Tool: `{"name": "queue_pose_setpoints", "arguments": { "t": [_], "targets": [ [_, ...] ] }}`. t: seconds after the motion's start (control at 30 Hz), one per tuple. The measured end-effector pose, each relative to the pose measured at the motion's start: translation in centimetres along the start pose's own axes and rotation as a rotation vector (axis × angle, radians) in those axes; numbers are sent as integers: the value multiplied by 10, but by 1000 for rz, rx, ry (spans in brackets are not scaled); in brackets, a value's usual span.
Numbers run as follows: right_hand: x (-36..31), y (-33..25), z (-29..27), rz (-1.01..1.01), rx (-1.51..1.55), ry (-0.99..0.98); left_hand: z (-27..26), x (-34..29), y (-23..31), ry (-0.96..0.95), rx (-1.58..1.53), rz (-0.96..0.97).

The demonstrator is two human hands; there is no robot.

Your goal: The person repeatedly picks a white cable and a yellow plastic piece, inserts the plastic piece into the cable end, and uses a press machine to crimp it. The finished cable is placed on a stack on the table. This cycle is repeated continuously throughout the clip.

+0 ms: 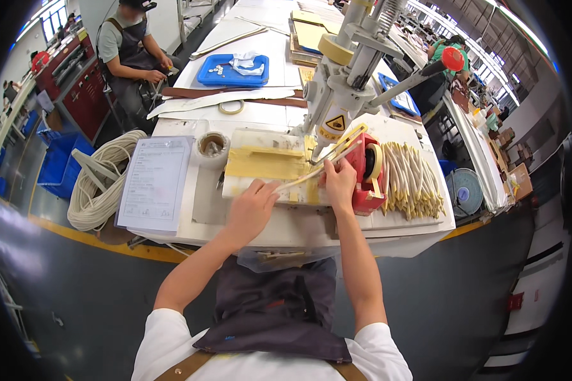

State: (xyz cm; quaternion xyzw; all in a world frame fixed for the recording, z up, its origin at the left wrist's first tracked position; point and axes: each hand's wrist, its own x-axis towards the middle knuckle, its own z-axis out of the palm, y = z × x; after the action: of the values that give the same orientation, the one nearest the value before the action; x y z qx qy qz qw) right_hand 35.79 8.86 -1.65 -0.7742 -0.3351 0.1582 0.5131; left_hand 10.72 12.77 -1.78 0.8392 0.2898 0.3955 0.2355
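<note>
A pale cord point(297, 180) runs slantwise between my two hands, under the hand press point(343, 95). My left hand point(251, 206) pinches its near left end, over the front of a block covered in yellow tape point(260, 164). Farther right, my right hand point(339, 184) has its fingers closed on the same cord, just left of a red tape dispenser point(367, 202). Beyond the dispenser lies a thick row of cut cords point(413, 181) with yellowish ends. The press carries a lever with a red knob point(452, 58) at upper right.
A printed sheet point(156, 184) and a tape roll point(212, 146) lie left of the block. A coil of cord point(105, 181) hangs past the table's left edge. Farther back stands a blue tray point(233, 71) with small white pieces. Someone in an apron point(136, 54) sits at far left.
</note>
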Motion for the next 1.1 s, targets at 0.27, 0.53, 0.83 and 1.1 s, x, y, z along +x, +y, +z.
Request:
{"name": "queue_pose_setpoints", "arguments": {
  "t": [0.27, 0.53, 0.83, 1.1],
  "targets": [
    [19, 0, 19, -206, -342, 198, 19, 19, -22, -30, 344, 269],
    [28, 14, 25, -448, -727, 151, 17, 37, -35, -332, 409, 390],
    [23, 13, 24, -486, -820, 124, 12, 50, -33, -497, 424, 395],
    [48, 6, 18, -290, -876, -106, 19, 57, -34, -495, 262, 270]
  ]
}}
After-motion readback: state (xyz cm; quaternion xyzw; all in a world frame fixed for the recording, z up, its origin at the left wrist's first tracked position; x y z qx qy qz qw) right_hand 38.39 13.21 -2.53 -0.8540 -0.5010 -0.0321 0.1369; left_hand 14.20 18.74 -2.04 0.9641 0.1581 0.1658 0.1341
